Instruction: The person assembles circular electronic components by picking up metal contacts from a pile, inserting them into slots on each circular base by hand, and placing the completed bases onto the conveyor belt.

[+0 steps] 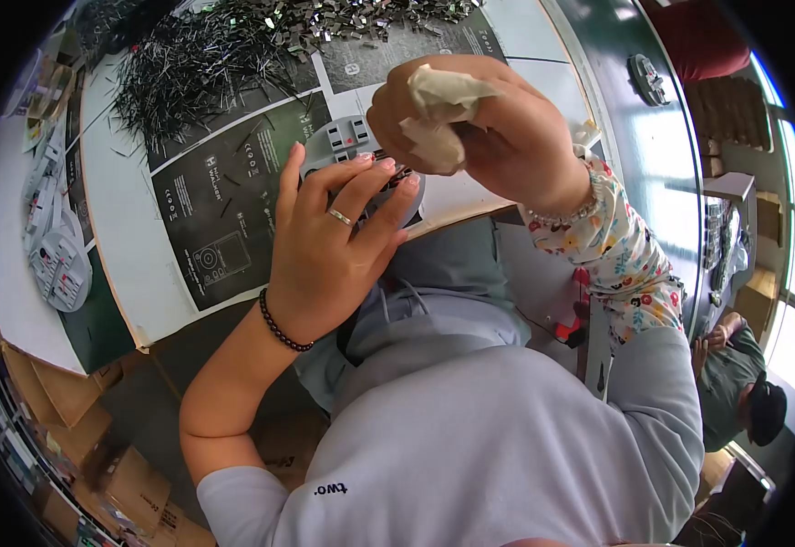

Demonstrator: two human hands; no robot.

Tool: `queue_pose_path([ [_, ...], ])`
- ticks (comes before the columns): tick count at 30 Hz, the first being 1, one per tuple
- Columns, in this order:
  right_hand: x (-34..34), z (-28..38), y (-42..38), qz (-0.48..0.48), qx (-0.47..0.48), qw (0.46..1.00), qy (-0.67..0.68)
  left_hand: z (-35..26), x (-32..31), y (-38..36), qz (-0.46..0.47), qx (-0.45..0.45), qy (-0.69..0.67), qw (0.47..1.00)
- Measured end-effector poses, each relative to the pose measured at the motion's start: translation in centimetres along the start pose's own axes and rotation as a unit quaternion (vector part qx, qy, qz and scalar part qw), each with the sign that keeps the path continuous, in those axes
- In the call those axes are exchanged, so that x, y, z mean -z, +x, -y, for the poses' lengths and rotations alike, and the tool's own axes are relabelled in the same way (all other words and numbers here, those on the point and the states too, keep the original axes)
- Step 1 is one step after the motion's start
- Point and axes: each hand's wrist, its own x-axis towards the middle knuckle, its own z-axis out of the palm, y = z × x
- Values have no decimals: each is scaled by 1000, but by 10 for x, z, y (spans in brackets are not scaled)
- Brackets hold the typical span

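Observation:
A grey rounded plastic housing (325, 146) with dark square slots and a small red part lies near the table's front edge. Across it rests my left hand (338, 219), fingers stretched and apart, fingertips touching its face; a ring and a dark bead bracelet are on this hand and wrist. Just right of and above those fingertips is my right hand (484, 128), closed, with cream coverings (443, 91) on some fingers. Its fingertips are hidden, so whatever is pinched there cannot be made out. Thin dark pieces show between the two hands, partly covered.
Beyond my hands lie a heap of thin black strips (206, 82) and a pile of small shiny metal pieces (352, 23). Printed black cardboard (224, 196) covers the table. More grey housings (60, 264) sit at left, another (648, 80) at right. A person (735, 383) is at far right.

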Motion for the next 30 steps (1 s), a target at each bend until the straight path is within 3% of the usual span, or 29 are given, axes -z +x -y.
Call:
queue_pose_path([
  [6,16,3,2,56,-7,977,206,-2,-1,1,-1,10,-3,1000],
  [12,10,-4,4,43,-19,999,22,-2,-2,2,-8,10,1,1000],
  [19,9,-3,5,74,-43,993,-83,0,0,2,-10,6,-16,1000],
  [30,-5,-2,-16,86,43,993,-70,-2,-4,1,-41,50,-63,996],
])
